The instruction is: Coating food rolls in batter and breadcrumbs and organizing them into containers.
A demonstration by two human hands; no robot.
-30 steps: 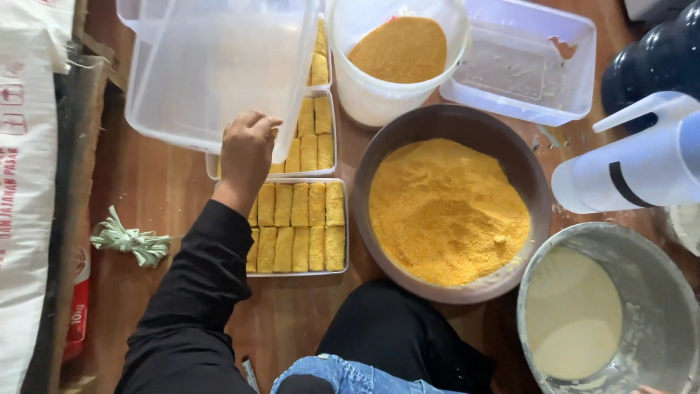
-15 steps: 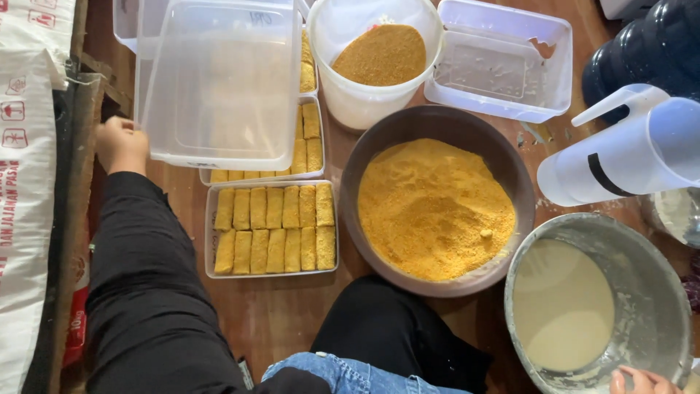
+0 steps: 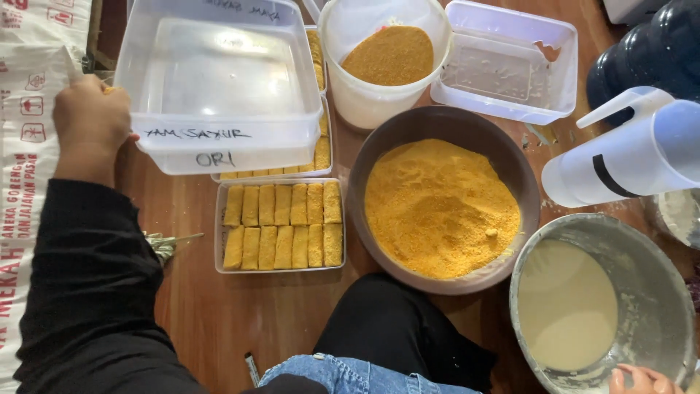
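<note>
Left hand at the clear tub

The left hand [image 3: 91,124], fingers curled together, touches the clear rectangular plastic tub [image 3: 219,87] stacked over breaded sticks; the right hand [image 3: 642,381], cropped, rests on the grey batter bowl [image 3: 656,270], its grip indiscernible.

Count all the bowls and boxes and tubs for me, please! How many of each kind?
Round bowls: 2, the brown bowl of yellow crumbs and the metal bowl of batter.
Clear plastic boxes: 2, the big box and the small box.
Trays of breaded sticks: 2, near tray and far tray.
White tubs: 1.
Total: 7
</note>
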